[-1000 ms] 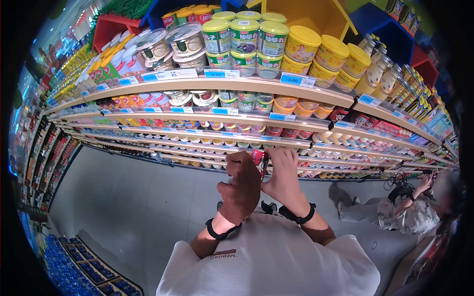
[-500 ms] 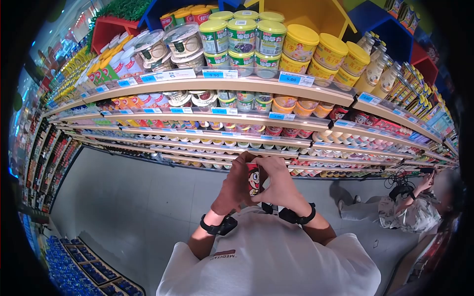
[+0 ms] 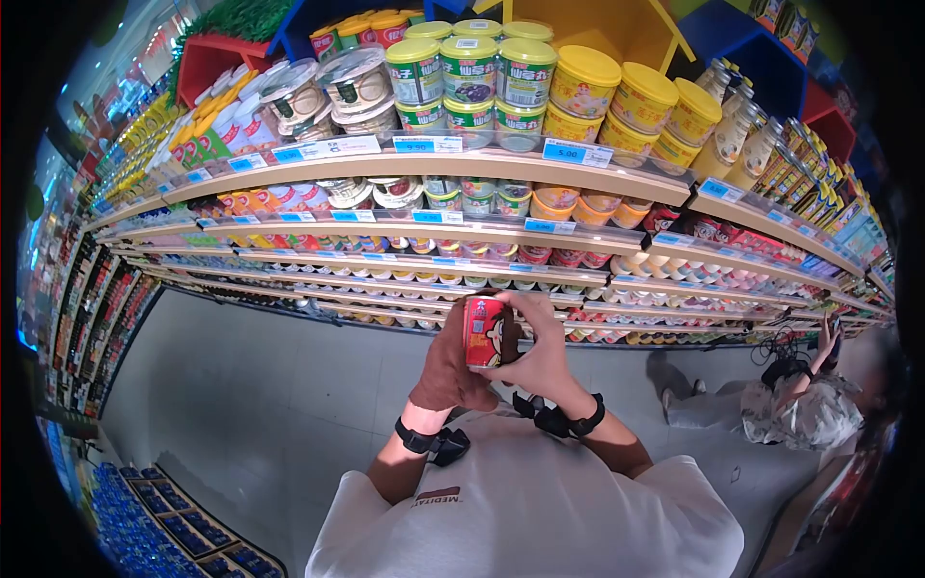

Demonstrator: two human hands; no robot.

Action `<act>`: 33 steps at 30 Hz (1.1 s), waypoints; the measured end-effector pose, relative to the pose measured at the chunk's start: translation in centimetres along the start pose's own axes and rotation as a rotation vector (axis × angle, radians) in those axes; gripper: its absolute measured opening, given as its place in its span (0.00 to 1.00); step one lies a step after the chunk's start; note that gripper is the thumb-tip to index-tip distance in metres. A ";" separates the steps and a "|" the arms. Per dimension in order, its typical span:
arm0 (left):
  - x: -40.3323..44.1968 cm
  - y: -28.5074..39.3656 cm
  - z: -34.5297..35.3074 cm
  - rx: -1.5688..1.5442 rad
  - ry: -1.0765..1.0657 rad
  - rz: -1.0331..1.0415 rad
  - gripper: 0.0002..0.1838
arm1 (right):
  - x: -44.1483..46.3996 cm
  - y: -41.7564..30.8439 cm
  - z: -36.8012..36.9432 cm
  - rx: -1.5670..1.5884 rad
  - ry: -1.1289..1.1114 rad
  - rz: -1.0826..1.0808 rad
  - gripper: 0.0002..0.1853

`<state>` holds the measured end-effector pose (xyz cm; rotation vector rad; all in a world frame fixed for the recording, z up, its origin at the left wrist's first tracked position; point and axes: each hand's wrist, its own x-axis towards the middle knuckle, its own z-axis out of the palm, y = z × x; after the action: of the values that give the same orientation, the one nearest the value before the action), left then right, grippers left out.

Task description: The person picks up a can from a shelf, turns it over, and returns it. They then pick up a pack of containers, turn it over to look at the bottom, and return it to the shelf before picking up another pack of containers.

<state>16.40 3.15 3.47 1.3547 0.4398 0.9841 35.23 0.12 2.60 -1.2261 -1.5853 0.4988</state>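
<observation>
A white shirt (image 3: pixel 549 511) with dark lettering fills the bottom of the view. Black straps (image 3: pixel 414 437) ring both wrists. Beyond the chest, the hands are curled in on a red can (image 3: pixel 481 332) bearing a cartoon face. The left hand (image 3: pixel 443 364) wraps its left side; the right hand (image 3: pixel 546 342) grips it from the other side, thumb low and bent fingers near the top. The can is roughly upright in the view, its printed side toward the head. Under the hands lies the grey floor (image 3: pixel 308 395). Ahead run long shelves (image 3: pixel 462 165); the top one carries green tubs (image 3: pixel 470 77) with yellow lids, yellow tubs (image 3: pixel 586 85) beside them, white-lidded cups (image 3: pixel 355 82) and, farther right, bottles (image 3: pixel 752 159). Blue price tags (image 3: pixel 576 152) line its edge. Packs on the lowest rows are too small to tell. At the right, well apart from the can, another person (image 3: pixel 805 412) in a patterned top has a hand raised. At lower left sit blue goods (image 3: pixel 130 520), and at the far left stands another rack (image 3: pixel 75 318)
</observation>
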 end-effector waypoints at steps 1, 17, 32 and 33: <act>-0.1 -0.4 0.4 -0.109 -0.009 -0.020 0.63 | 0.1 0.0 -0.2 -0.055 0.012 -0.015 0.56; 1.6 0.3 4.3 2.175 -0.350 -0.401 0.64 | 0.2 -1.8 -1.4 -0.409 -0.012 -0.123 0.48; -0.3 -2.3 4.5 2.062 -0.007 -0.172 0.49 | -0.3 -1.1 -1.5 -0.565 -0.040 -0.152 0.49; -0.1 -2.2 4.5 1.935 -0.032 -0.232 0.50 | -0.4 -1.2 -1.5 -0.560 -0.061 -0.173 0.49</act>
<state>20.52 0.51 2.35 2.8293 1.7027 0.0407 36.04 -1.03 3.95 -1.4699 -1.9367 -0.0306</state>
